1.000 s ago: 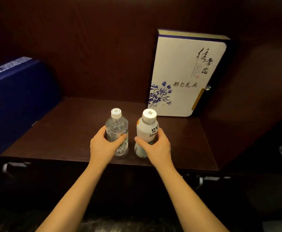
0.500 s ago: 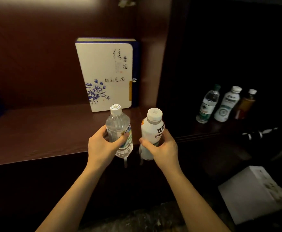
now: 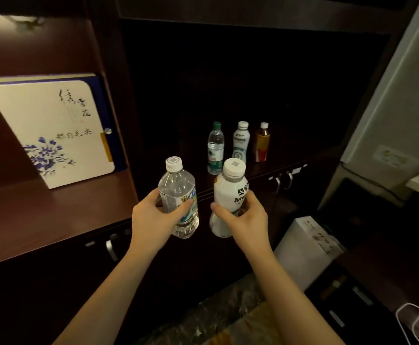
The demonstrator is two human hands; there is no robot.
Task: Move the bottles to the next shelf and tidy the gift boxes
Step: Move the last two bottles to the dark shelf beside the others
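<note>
My left hand [image 3: 153, 217] grips a clear water bottle [image 3: 177, 190] with a white cap, held upright in the air in front of the shelf edge. My right hand [image 3: 247, 217] grips a white milk-drink bottle [image 3: 229, 192], also upright, just to the right. Both hang before the dark right-hand shelf [image 3: 290, 160], where three bottles stand: a green-capped water bottle [image 3: 215, 148], a white bottle [image 3: 241, 141] and a brown drink bottle [image 3: 262, 141]. A white gift box with blue flowers [image 3: 54, 130] leans upright on the left shelf [image 3: 41, 215].
A vertical wooden divider [image 3: 118, 120] separates the two shelves. Cabinet handles [image 3: 282, 181] sit under the right shelf. A white carton [image 3: 305, 247] stands on the floor at lower right, and a pale wall or appliance [image 3: 397, 108] rises at the far right.
Both hands lifted the two bottles off the left shelf and carried them rightward, and my view swung right; the right-hand shelf with three bottles came into sight.
</note>
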